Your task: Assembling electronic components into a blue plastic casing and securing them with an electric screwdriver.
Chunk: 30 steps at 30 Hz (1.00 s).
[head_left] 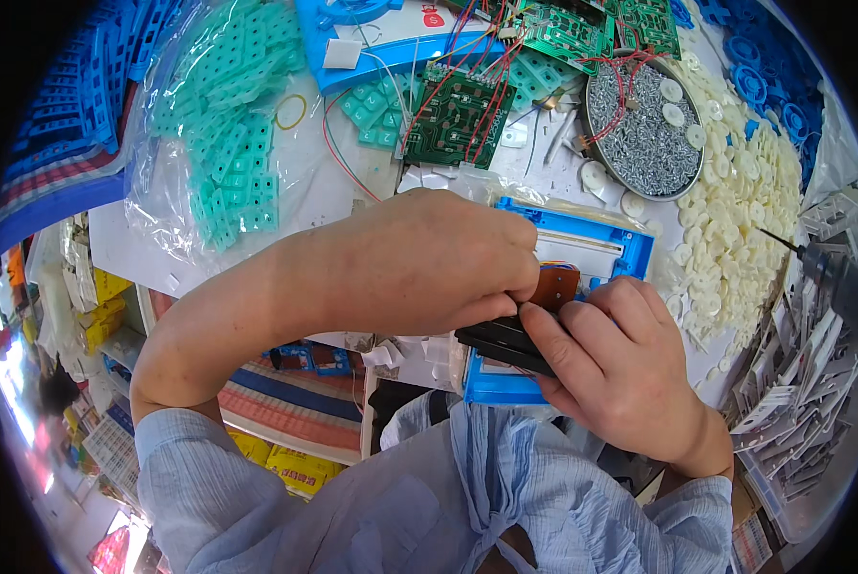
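Observation:
A long black plastic part [502, 344] is held over a blue plastic casing [637, 251] on the table in front of me. My right hand [625, 368] grips its right end, the thumb and fingers curled around it. Thumb and forefinger of my left hand [439, 258] are pinched together at the part's upper edge; what lies between them is hidden. A brown circuit board [556, 287] with thin coloured wires shows inside the casing, between the two hands. Both hands cover much of the casing's middle.
Behind the hands lie green circuit boards [456, 117] with red wires and a round tray of small screws [590, 124]. Teal keypad pieces [247, 182] fill a clear bag on the left. Cream discs [735, 220], a power screwdriver [831, 277] and grey-white parts [797, 383] are on the right.

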Available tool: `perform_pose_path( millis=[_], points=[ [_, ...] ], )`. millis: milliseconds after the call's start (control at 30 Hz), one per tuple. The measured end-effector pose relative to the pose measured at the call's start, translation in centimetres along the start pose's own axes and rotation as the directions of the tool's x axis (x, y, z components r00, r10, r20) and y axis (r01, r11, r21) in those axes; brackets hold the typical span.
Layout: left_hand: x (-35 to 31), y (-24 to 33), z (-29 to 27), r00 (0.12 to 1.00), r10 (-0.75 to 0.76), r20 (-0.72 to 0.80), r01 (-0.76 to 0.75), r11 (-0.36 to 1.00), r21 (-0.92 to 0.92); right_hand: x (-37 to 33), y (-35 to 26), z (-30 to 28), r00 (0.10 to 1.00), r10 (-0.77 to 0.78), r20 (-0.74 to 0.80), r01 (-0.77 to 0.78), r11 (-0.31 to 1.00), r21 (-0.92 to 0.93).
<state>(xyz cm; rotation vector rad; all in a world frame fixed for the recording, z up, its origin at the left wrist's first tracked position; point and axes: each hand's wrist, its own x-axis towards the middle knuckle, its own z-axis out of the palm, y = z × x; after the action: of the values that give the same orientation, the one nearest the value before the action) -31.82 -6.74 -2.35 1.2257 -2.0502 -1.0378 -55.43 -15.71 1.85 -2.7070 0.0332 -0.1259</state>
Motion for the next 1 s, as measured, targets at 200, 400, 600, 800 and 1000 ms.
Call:
perform_pose_path(
  millis=[200,400,600,800,1000],
  points=[
    [0.2,0.2,0.0,1.000,0.012,0.008,-0.012,1.000,0.002,-0.1,0.0,0.2,1.000,-0.001,-0.018,0.001,1.000,0.004],
    [-0.3,0.5,0.1,0.999,-0.006,-0.041,0.006,1.000,-0.014,0.1,-0.1,-0.1,1.000,-0.001,-0.031,0.001,1.000,-0.009],
    [-2.1,3.7,0.3,0.968,-0.164,-0.188,0.162,0.986,-0.026,-0.3,0.3,0.0,0.999,0.042,-0.018,-0.041,0.998,0.038],
    [-3.6,4.6,4.2,0.931,-0.094,-0.352,0.161,0.973,0.165,-0.5,0.5,-0.1,0.993,0.110,-0.053,-0.104,0.990,0.092],
    [-3.7,4.5,5.1,0.913,-0.056,-0.404,0.149,0.967,0.204,-9.8,-3.6,-8.7,0.971,0.163,-0.176,0.015,0.691,0.723]
  ],
)
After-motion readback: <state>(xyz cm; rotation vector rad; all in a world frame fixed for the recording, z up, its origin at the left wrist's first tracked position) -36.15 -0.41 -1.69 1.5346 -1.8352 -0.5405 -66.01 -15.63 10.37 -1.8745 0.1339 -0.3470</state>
